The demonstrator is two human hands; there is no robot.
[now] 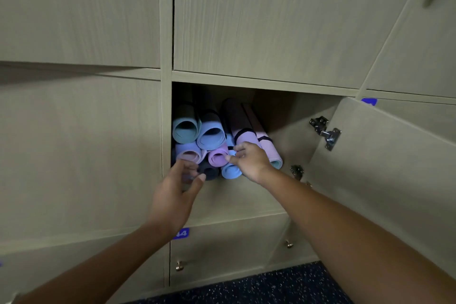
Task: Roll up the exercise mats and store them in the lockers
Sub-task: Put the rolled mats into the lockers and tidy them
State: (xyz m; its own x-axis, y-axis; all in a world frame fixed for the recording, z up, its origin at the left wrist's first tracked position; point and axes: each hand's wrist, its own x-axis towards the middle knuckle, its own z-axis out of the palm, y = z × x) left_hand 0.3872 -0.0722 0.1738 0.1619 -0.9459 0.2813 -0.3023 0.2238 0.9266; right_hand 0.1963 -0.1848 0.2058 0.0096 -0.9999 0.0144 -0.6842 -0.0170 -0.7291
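Observation:
An open locker (288,116) holds several rolled mats stacked end-out. A teal mat (186,131) and a light blue mat (212,134) lie on top. Below them are a lavender mat (188,153), a purple mat (218,157), a dark mat (209,171) and a blue mat (230,171). Two pink mats (246,131) with black bands lean on the right of the pile. My right hand (250,161) pinches the upper end of the blue mat. In front of the dark mat my left hand (176,187) is blurred, its fingers loosely curled and holding nothing.
The locker door (385,170) stands swung open to the right on metal hinges (325,132). Shut locker doors surround the opening; the one below (222,249) has a blue number label and brass knobs. Dark speckled floor (283,286) shows at the bottom.

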